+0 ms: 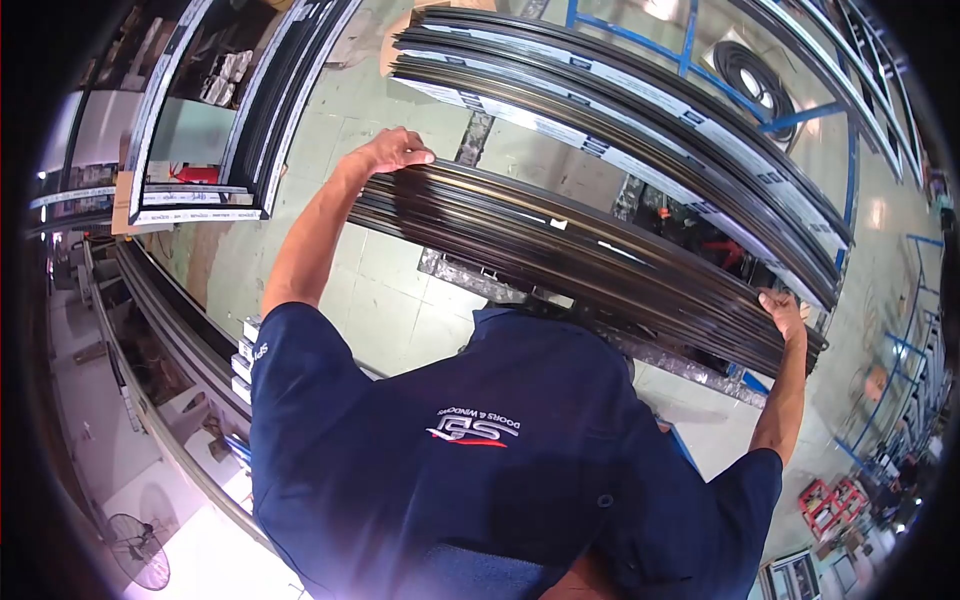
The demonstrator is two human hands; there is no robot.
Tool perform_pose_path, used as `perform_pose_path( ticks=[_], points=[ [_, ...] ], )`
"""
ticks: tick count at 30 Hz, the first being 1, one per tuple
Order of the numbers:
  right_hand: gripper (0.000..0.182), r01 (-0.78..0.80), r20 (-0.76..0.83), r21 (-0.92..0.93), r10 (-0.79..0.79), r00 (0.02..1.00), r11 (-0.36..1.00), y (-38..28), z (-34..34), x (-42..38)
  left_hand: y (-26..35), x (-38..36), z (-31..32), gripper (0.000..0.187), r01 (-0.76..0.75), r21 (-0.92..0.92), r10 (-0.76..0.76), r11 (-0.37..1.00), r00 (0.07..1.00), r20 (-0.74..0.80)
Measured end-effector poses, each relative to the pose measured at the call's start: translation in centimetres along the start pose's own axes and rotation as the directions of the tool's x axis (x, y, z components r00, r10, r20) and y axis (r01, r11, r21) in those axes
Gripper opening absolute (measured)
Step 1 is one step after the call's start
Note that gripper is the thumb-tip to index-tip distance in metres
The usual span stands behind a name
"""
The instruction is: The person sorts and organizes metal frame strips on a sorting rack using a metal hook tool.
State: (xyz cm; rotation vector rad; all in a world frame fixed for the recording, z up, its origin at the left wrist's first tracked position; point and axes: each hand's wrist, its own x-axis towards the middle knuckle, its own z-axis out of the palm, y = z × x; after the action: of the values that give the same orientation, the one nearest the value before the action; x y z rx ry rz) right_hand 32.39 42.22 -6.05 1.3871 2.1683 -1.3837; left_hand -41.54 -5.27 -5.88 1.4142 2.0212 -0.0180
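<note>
Long dark brown metal profiles [560,262] lie side by side in a flat row across the front of me, resting on a black-wrapped rack. My left hand [392,152] is closed over the far edge at the left end of the row, gripping the outermost long dark profile [500,190], its thumb pointing along the top. At the right end, my right hand [783,312] grips the same far edge, thumb on top and fingers curled. The undersides of both grips are hidden.
Beyond the row, a stack of film-covered profiles [610,120] rests on the rack's crossbars [476,135]. Black-and-white frames [255,160] stand at the left. A blue metal rack [690,40], a coil of black strip [752,85] and a red crate [832,505] are further off.
</note>
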Motion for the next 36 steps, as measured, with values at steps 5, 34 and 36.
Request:
perform_pose_path(
  ticks=[5, 34, 36],
  points=[
    [0.048, -0.076, -0.036, -0.006, 0.076, 0.996, 0.997, 2.6, -0.8, 1.1, -4.8, -2.5, -1.0, 0.039, 0.040, 0.171, -0.028, 0.984, 0.997, -0.076],
    [0.046, 0.382, -0.196, -0.591, -0.586, 0.786, 0.710, -17.1, 20.5, 1.4, 9.1, -6.3, 8.4, 0.044, 0.463, -0.021, -0.306, 0.886, 0.550, -0.777],
    [0.044, 0.357, -0.198, -0.571, -0.546, 0.814, 0.740, -16.1, 19.7, 1.6, 7.1, -6.7, 7.6, 0.036, 0.517, 0.007, -0.309, 0.856, 0.523, -0.794]
  ],
)
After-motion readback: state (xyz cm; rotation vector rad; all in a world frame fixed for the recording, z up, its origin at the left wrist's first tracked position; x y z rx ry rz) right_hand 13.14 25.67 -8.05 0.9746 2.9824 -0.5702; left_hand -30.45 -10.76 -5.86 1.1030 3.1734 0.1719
